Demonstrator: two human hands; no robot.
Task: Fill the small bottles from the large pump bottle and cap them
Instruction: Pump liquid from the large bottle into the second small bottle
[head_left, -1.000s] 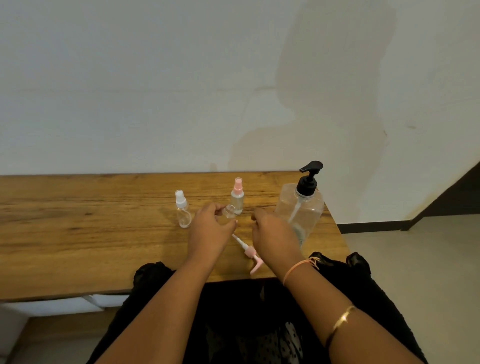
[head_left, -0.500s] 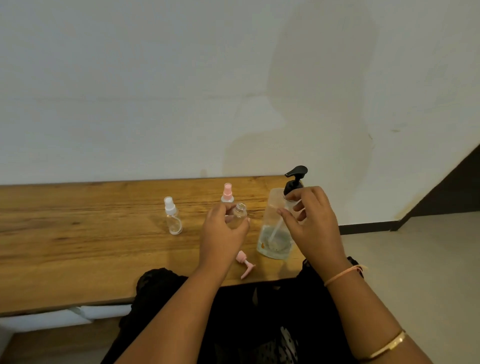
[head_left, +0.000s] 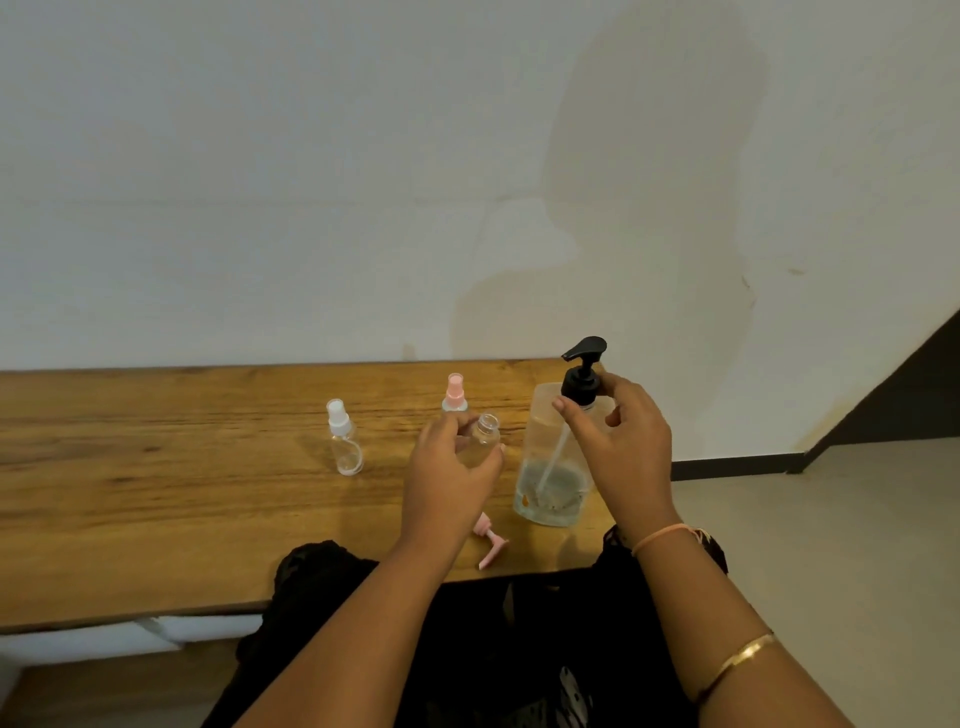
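The person sits at the bench (head_left: 156, 493) with both hands busy. The left hand (head_left: 449, 483) grips the open bottle (head_left: 480, 439), fingers and thumb curled round its clear body, which is held off the bench with its bare mouth tipped toward the pump bottle (head_left: 540, 447) just beside it. The right hand (head_left: 623, 447) pinches the black collar under the pump (head_left: 584, 364), thumb on the near side and fingers on the far side. The pump bottle stands near the front edge of the bench, with liquid only low in it. The pink cap (head_left: 488, 540), tube attached, lies on the bench by the left wrist. Further back stand a white-capped bottle (head_left: 343, 439) and a pink-capped bottle (head_left: 454, 395), both closed.

The open bottle looks like thin, light plastic that would dent or squirt out of a hard squeeze. A hold round the middle, as now, suits it and leaves the narrow neck free for the spout. The pump bottle, nearly empty, should be light and easy to tip or skid under a push on the pump, so steadying it at the collar or shoulder seems wise. I cannot tell whether the right hand means to press or to unscrew. The pink cap is best picked up by its head, not its thin tube.
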